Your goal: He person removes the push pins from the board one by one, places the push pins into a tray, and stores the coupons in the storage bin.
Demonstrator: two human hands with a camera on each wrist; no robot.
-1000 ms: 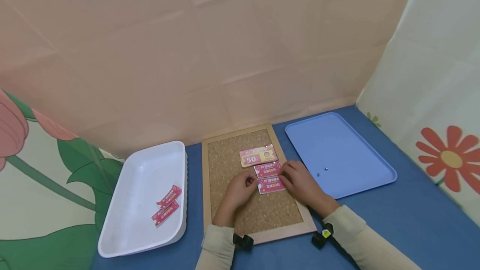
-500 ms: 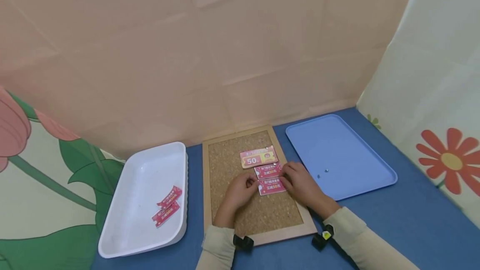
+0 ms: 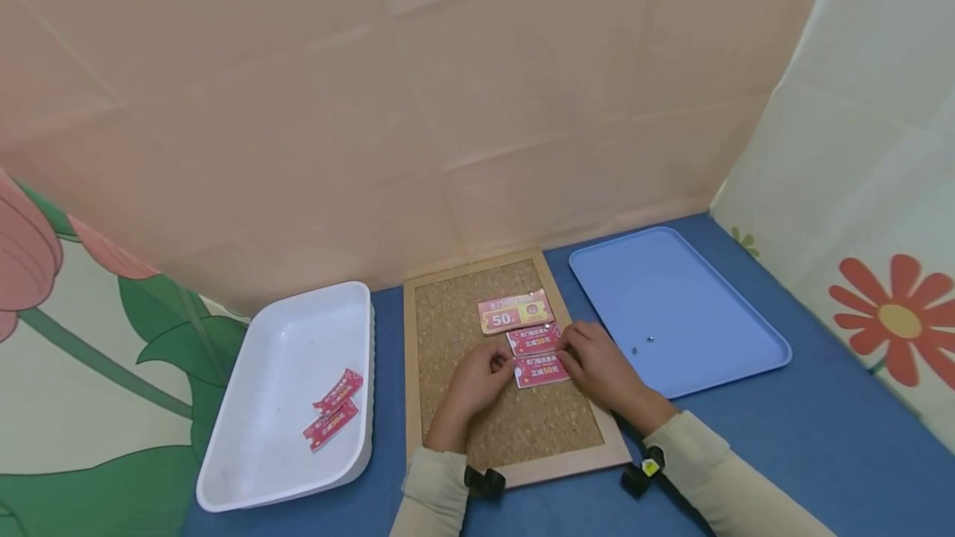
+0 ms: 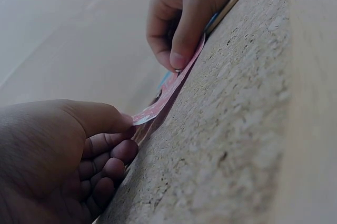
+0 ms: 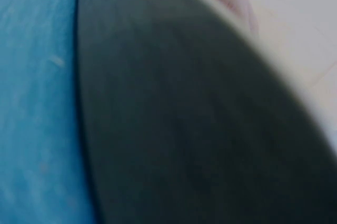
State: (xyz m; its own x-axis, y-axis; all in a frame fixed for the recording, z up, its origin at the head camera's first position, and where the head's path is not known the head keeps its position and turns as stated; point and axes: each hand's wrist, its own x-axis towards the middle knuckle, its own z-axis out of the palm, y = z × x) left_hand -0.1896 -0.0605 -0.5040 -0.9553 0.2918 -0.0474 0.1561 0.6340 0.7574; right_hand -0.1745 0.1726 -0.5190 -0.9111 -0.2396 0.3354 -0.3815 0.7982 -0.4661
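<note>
Both my arms extend forward from the lower part of the head view and converge at the hands. Left forearm: nearly upright in view, sleeved to the wrist. Left hand: turned inward; left thumb nearly straight, its tip set in a pinch; fingers curled below it. Right forearm: sleeved, slanted up and leftward. Right hand: back uppermost; right thumb pointed down, tip engaged in a pinch, fingers bent. My hands are near each other, not touching.

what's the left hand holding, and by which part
The lowest coupon on the board; the left hand pinches it by its left end.
</note>
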